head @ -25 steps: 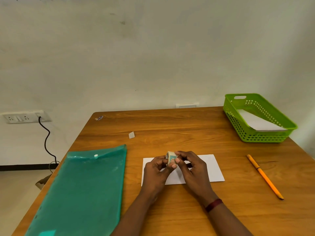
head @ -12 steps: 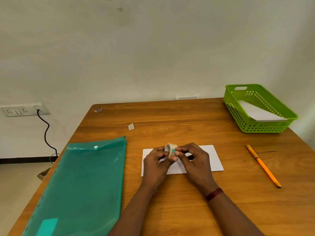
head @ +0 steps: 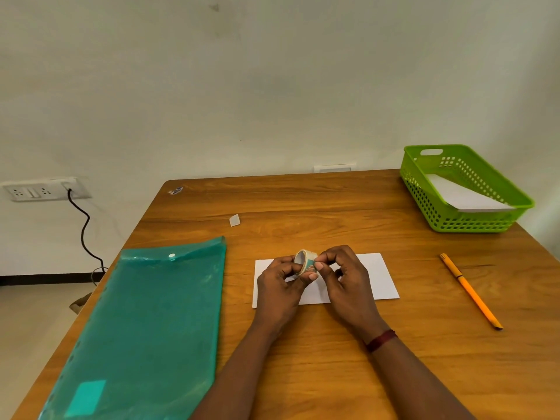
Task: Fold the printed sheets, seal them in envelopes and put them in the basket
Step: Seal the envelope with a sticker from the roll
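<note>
The person is working on the sealing step: both hands are lifting a small tape roll (head: 306, 262) just above the envelope (head: 375, 277), which is lying flat on the table (head: 333, 207) in the near middle. The left hand (head: 280, 286) is gripping the roll, fingers curled round its near side. The right hand (head: 348, 280) is pinching at the roll's right edge with thumb and forefinger, its other fingers loosely curled; it seems to be picking for the loose end, though no free strip is showing. The next move probably calls for peeling out a short length, tearing it off and pressing it over the flap. At the far right, the basket (head: 472, 225) is holding one white envelope already. A folder (head: 151, 313) is lying at the near left and a pencil (head: 469, 291) at the right.
</note>
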Tool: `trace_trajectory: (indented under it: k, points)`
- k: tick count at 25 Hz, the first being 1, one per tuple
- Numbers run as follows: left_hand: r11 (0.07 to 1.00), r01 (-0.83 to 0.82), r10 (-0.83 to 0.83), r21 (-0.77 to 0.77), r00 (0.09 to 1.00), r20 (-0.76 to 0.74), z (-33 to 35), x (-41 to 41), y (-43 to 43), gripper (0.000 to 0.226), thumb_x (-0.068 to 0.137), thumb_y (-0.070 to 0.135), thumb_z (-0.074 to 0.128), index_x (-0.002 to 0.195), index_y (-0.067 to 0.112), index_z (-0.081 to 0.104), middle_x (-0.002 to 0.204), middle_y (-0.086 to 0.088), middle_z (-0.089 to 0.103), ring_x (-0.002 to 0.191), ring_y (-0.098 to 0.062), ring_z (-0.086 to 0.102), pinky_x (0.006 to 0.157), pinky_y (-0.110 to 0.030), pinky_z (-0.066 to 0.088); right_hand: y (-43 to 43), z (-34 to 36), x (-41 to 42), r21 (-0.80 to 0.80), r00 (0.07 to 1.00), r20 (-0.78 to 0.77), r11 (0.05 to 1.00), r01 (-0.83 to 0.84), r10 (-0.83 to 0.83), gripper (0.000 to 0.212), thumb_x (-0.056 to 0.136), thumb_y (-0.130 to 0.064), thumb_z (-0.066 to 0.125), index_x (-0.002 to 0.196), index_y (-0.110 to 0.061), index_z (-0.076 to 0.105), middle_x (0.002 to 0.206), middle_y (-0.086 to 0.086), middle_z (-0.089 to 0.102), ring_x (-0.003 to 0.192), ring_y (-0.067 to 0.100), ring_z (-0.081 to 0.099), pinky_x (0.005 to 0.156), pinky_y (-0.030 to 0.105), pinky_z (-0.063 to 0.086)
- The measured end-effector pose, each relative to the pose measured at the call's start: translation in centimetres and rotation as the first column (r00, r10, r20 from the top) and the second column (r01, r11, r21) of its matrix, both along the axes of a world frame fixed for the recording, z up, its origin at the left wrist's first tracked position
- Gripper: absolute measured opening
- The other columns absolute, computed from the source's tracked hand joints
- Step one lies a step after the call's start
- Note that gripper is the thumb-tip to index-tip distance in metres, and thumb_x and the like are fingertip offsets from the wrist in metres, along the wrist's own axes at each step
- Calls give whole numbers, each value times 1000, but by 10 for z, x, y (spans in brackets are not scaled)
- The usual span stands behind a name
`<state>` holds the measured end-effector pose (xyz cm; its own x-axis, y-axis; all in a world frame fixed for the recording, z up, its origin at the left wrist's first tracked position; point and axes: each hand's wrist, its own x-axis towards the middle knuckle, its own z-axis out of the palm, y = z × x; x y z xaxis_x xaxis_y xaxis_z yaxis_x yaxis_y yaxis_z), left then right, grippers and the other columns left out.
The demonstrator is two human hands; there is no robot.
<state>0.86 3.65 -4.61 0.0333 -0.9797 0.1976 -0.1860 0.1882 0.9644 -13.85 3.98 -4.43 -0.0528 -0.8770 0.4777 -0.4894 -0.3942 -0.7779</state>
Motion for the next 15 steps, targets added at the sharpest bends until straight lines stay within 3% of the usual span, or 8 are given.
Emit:
trace_trajectory:
  k: [10, 15]
  points:
    - [999, -48, 48, -22, 999, 0, -1, 0, 1, 17, 80, 21, 79, 96, 14, 78, 110, 8, 67, 103, -2, 62, 77, -14, 51, 0, -4, -1, -11, 1000, -11, 1000, 27, -27, 14, 89, -19, 70, 103, -19, 70, 101, -9, 63, 92, 5, 60, 65, 11, 44]
    - [1000, -16, 16, -11, 999, 34, 1, 0, 1, 23, 81, 17, 78, 103, 12, 77, 115, 10, 63, 105, 4, 58, 77, -9, 49, 0, -5, -1, -84, 996, -12, 993, 82, -84, 9, 85, -17, 74, 94, -18, 75, 93, -8, 65, 85, 5, 61, 59, 20, 48]
